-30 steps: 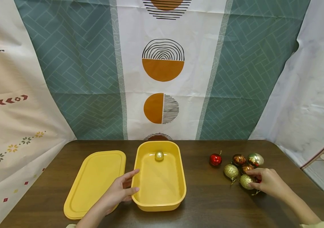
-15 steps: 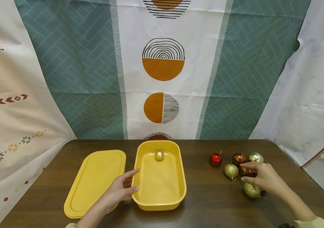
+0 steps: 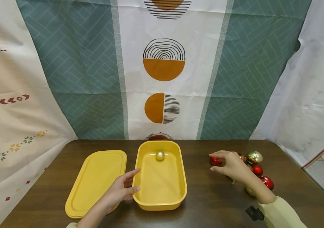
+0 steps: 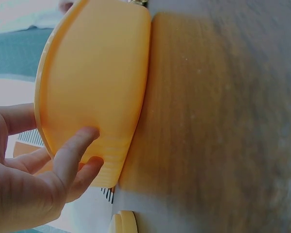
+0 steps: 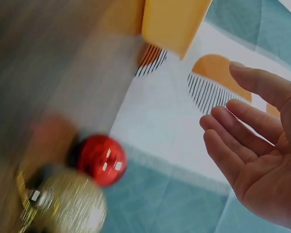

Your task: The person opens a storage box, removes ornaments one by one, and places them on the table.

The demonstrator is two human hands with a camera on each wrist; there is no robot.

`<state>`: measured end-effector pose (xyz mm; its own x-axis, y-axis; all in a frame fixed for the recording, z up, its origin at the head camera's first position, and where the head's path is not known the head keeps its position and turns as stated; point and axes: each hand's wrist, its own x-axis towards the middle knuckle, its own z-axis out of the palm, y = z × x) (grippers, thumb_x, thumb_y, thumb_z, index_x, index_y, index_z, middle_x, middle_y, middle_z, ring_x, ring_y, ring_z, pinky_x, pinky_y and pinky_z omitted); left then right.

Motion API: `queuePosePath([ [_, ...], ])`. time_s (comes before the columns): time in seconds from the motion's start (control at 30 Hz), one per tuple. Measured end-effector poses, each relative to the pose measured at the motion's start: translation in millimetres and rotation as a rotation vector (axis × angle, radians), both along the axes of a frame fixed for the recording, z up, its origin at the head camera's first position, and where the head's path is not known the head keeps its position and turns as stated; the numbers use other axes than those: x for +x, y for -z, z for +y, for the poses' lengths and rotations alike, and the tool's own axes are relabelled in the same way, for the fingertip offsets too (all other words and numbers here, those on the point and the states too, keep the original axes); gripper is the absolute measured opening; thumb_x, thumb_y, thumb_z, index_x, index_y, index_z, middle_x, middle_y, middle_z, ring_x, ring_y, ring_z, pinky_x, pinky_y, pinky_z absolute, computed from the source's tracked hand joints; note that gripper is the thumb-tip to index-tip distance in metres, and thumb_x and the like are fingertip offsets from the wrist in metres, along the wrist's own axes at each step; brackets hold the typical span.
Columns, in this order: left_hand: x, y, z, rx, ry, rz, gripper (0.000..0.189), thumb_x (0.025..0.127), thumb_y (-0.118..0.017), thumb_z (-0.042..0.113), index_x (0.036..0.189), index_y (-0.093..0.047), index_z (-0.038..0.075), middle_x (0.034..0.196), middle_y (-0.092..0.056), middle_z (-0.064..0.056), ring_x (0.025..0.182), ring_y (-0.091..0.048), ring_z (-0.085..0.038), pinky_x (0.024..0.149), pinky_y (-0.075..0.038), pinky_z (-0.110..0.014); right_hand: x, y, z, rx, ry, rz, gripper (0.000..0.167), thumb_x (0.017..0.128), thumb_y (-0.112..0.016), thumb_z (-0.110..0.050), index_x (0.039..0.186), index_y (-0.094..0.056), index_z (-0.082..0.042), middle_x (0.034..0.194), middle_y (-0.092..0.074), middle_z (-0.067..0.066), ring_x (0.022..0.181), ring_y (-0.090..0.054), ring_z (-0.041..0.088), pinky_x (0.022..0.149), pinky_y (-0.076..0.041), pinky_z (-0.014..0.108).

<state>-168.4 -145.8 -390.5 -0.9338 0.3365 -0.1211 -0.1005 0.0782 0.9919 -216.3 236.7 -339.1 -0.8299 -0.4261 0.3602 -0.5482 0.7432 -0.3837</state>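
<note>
At the left side of a yellow container (image 3: 159, 183), my left hand (image 3: 120, 188) holds the wall, with fingertips over the rim. In the left wrist view, two fingers (image 4: 72, 155) bend against the outer wall. A pearly gold bauble (image 3: 159, 155) lies at the container's far end. My right hand (image 3: 231, 164) hovers by a lone red bauble (image 3: 215, 161), partly covering it in the head view. Nothing is in its grasp, and thumb and fingers are spread apart in the right wrist view. A glittery gold bauble (image 5: 70, 204) shows below it there.
Flat on the dark wooden table (image 3: 202, 202), a yellow lid (image 3: 95, 183) lies left of the container. Behind my right hand are a shiny gold-green bauble (image 3: 254, 157) and more red baubles (image 3: 266, 182), with others partly hidden. A patterned cloth (image 3: 165, 69) hangs at the back.
My right hand has left the bauble cluster and moved left toward the lone red bauble. A glittery gold bauble shifted slightly nearer me, and red baubles came into sight. My left hand stayed put.
</note>
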Motion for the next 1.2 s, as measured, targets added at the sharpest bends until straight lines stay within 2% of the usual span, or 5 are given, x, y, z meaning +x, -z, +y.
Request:
queuePosePath([
  [0.1,-0.4,1.1,-1.2,-0.006,0.002,0.0,0.065,0.086,-0.06,0.006,0.141,-0.026,-0.001,0.131,-0.038,-0.033,0.103,-0.056,-0.029,0.073,-0.053,-0.042,-9.6,-1.3,-17.4,-0.011,-0.039,-0.012,0.042,0.07,-0.078,-0.012,0.107,-0.065,0.003,0.101,-0.066,0.014,0.088,-0.062,0.027,0.072,-0.053,0.039],
  [0.47,1.0,-0.2,-1.0,-0.01,-0.015,-0.005,0.065,0.086,-0.061,0.005,0.141,-0.027,-0.001,0.13,-0.039,-0.033,0.102,-0.057,-0.028,0.073,-0.053,-0.044,-34.4,1.8,-77.5,-0.129,-0.125,-0.142,0.042,0.072,-0.076,-0.009,0.11,-0.063,0.005,0.106,-0.064,0.019,0.098,-0.061,0.032,0.079,-0.051,0.042],
  [0.8,0.6,0.6,-1.1,0.008,-0.003,-0.011,0.064,0.086,-0.059,0.004,0.141,-0.026,-0.001,0.133,-0.036,-0.034,0.106,-0.055,-0.031,0.075,-0.052,-0.044,-52.9,13.8,-115.4,-0.112,-0.155,-0.135,0.042,0.072,-0.076,-0.012,0.108,-0.064,0.008,0.103,-0.066,0.018,0.087,-0.063,0.029,0.074,-0.053,0.039],
  [1.0,-0.2,1.4,-0.5,0.007,0.001,-0.006,0.064,0.086,-0.059,0.003,0.141,-0.026,-0.002,0.133,-0.036,-0.034,0.107,-0.054,-0.033,0.074,-0.052,-0.045,-60.5,19.3,-133.5,-0.099,-0.18,-0.134,0.042,0.072,-0.076,-0.012,0.107,-0.064,0.008,0.103,-0.065,0.019,0.091,-0.063,0.03,0.076,-0.052,0.039],
  [1.2,-0.4,0.9,-0.7,0.01,0.011,-0.004,0.065,0.086,-0.06,0.004,0.141,-0.026,-0.002,0.133,-0.036,-0.033,0.106,-0.054,-0.03,0.074,-0.052,-0.044,-69.0,23.0,-145.8,-0.087,-0.167,-0.146,0.043,0.072,-0.076,-0.014,0.107,-0.064,0.008,0.103,-0.065,0.02,0.091,-0.064,0.03,0.077,-0.052,0.04],
])
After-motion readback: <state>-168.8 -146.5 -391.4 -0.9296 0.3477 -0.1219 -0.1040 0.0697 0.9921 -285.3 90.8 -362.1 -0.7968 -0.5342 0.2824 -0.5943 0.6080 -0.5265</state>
